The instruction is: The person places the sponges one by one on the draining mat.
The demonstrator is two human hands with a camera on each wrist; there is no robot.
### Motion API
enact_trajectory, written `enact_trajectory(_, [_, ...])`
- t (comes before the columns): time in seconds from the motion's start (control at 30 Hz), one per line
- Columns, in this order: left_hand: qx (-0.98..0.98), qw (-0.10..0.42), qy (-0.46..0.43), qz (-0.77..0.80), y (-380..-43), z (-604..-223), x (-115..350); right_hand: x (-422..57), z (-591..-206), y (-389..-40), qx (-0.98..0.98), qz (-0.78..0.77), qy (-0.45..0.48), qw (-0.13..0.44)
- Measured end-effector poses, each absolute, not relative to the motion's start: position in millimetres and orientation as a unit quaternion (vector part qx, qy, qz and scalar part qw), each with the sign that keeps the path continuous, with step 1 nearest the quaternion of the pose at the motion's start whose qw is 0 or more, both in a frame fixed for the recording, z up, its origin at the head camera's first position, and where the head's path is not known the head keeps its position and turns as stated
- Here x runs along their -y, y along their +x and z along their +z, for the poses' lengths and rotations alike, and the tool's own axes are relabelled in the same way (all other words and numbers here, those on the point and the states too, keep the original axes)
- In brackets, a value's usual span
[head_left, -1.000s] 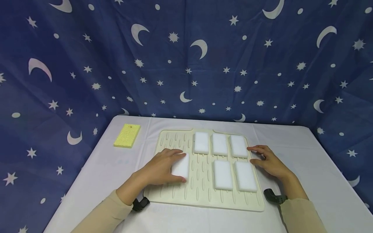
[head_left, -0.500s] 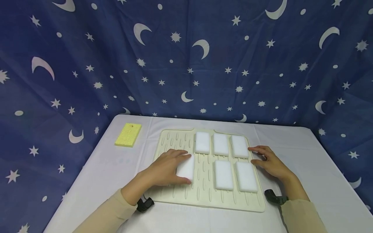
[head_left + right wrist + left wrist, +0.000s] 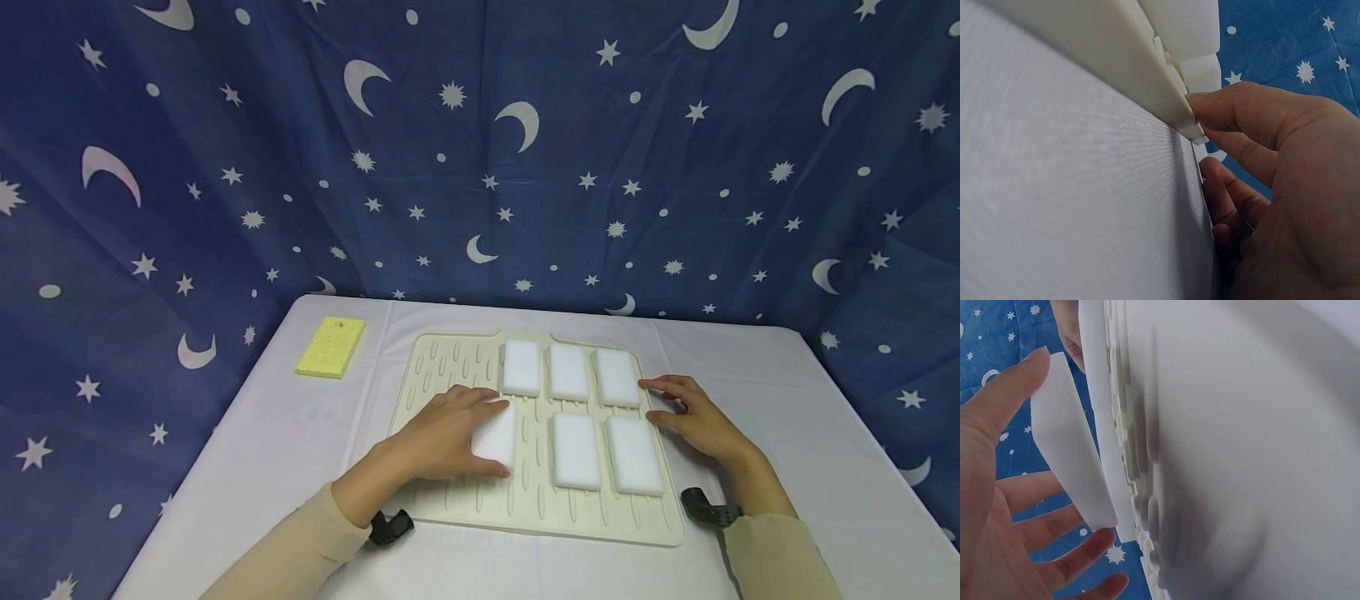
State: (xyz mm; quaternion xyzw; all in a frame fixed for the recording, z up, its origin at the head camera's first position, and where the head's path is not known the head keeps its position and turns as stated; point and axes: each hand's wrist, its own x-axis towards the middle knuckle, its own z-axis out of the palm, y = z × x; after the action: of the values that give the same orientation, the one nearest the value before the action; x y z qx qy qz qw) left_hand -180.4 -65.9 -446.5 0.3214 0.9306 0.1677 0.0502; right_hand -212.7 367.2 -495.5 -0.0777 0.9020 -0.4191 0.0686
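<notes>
In the head view, my left hand (image 3: 453,432) holds a white sponge (image 3: 495,437) by its short ends, thumb at the near end and fingers at the far end. The left wrist view shows this sponge (image 3: 1072,444) tilted above the ridges of a cream drying mat (image 3: 1150,444). My right hand (image 3: 693,417) rests at the right edge of the mat (image 3: 525,508), thumb and fingertips touching the rim, fingers loosely bent. Several more white sponges lie on the mat: three in the far row, two in the near row at right, one of them (image 3: 576,451) nearest the held sponge.
A yellow sponge (image 3: 331,347) lies at the table's far left, off the mat. White cloth covers the table (image 3: 757,375). Behind it hangs a blue curtain (image 3: 480,150) with moons and stars. Each wrist wears a black camera mount (image 3: 708,508).
My left hand has moved to the right across the mat with the white sponge, toward the two near-row sponges. My right hand stays at the mat's edge.
</notes>
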Motion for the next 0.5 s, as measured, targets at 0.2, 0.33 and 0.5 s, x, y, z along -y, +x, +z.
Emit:
enact_trajectory(0.2, [-0.931, 0.057, 0.321, 0.164, -179.5, -445.3, 58.8, -367.1, -495.8, -212.8, -0.903, -0.416, -0.08, 0.065])
enact_trajectory(0.33, [-0.932, 0.058, 0.319, 0.164, -178.8, -444.6, 53.4, -367.1, -496.0, -213.2, -0.904, -0.415, -0.077, 0.067])
enact_trajectory(0.5, [-0.933, 0.059, 0.318, 0.159, -178.0, -445.2, 47.2, -367.5, -495.9, -213.6, -0.904, -0.414, -0.076, 0.069])
